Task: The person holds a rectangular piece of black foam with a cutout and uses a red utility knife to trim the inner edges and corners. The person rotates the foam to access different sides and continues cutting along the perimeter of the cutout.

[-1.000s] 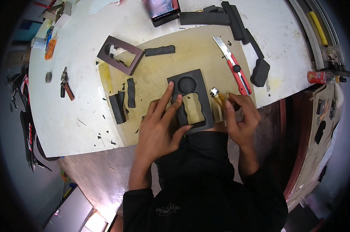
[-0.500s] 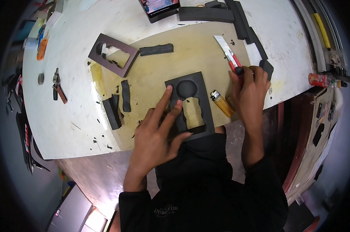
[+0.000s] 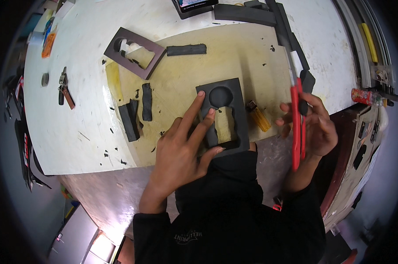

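My left hand (image 3: 181, 141) lies with spread fingers on a dark grey foam block (image 3: 243, 114), two fingertips along its left side and the thumb by its near edge. The block has a round recess and a wavy-edged cutout below, through which the yellowish mat (image 3: 227, 53) shows. To the right, my right hand (image 3: 317, 132) holds a red utility knife (image 3: 297, 127) raised above the table edge, blade pointing away from me. Its fingers are partly loose around the handle. Between block and knife lies a yellow lighter (image 3: 259, 118).
A purplish-brown foam block (image 3: 142, 38) with a similar cutout lies at the far left of the mat. Dark foam strips (image 3: 186, 49) and crumbs are scattered around. Longer strips (image 3: 245, 16) line the back right, near a screen device (image 3: 194, 8). Keys (image 3: 67, 93) lie at left.
My right hand has lifted the utility knife off the mat and brought it right and toward me. My left hand stays on the foam block. The view has shifted slightly.
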Tool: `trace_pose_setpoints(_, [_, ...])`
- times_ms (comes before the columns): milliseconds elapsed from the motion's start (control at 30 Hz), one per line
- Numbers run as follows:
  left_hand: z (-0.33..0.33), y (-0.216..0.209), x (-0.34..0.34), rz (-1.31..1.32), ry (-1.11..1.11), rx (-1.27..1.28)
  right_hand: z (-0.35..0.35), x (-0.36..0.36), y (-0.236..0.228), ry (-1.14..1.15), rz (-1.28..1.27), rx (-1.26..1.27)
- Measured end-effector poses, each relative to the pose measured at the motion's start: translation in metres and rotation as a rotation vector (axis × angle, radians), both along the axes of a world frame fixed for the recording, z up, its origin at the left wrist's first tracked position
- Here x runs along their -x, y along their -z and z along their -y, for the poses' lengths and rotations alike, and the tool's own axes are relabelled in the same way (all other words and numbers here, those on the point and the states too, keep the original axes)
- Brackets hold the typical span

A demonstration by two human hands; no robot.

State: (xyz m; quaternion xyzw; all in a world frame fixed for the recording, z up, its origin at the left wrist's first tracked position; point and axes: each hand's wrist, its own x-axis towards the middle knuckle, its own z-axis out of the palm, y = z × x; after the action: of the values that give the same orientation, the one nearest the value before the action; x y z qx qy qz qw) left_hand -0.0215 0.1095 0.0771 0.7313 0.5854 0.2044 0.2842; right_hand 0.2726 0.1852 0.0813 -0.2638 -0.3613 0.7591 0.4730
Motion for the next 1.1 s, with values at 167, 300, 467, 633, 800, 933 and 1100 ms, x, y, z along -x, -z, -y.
trace_pose_setpoints(167, [0.001, 0.002, 0.001, -0.006, 0.002, -0.011, -0.002, -0.01, 0.01, -0.187, -0.198, -0.122])
trace_pose_setpoints(300, [0.002, 0.001, 0.001, 0.0, -0.005, 0.002, 0.005, 0.003, 0.013, -0.097, 0.049, -0.467])
trace_pose_setpoints(467, [0.001, 0.002, 0.001, -0.002, -0.002, -0.008, 0.045, 0.036, 0.017, 0.398, 0.526, -0.569])
trace_pose_setpoints(633, [-0.001, -0.001, -0.002, 0.014, -0.002, 0.012, 0.066, 0.061, 0.009, 0.302, 0.97, -0.988])
trace_pose_setpoints(800, [0.001, -0.001, 0.0, 0.024, 0.0, 0.006, 0.067, 0.088, 0.033, 0.336, 1.04, -1.053])
trace_pose_setpoints(933, [-0.001, 0.0, 0.0, 0.018, 0.013, -0.012, 0.069, 0.093, 0.037, 0.369, 1.066, -1.057])
trace_pose_setpoints(1100, [0.001, 0.001, -0.001, 0.039, -0.009, 0.012, 0.068, 0.093, 0.043, 0.375, 1.079, -1.081])
